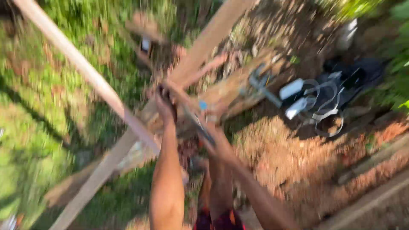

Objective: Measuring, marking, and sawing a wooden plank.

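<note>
Head view, heavily motion-blurred; detail is limited throughout.

Far left: grass in patchy sunlight. A pale thin wooden pole runs from the top-left corner down toward centre, crossing a wider wooden plank that runs from bottom left up to top centre.

Centre: left hand raised at the crossing of pole and plank, fingers clenched around something dark (cannot tell what it is through the blur). Left forearm rises straight up from the bottom edge.

Just right of it: right hand, blurred, near a long dark tool that slants along the forearm. The hand seems to be on the tool, but whether the fingers are curled round it cannot be told. A small blue spot sits at the hand's upper edge. Both hands lie close together, over the plank. Below them, between the forearms, a bare leg and red-dark clothing at the bottom edge.

Right of centre: reddish-brown sawdust or soil on the ground, and a log lying slantwise.

Far right: a dark sheet on the ground with two white, cylinder-like items and loops of grey strap beside it. Green foliage at the right edge.
</note>
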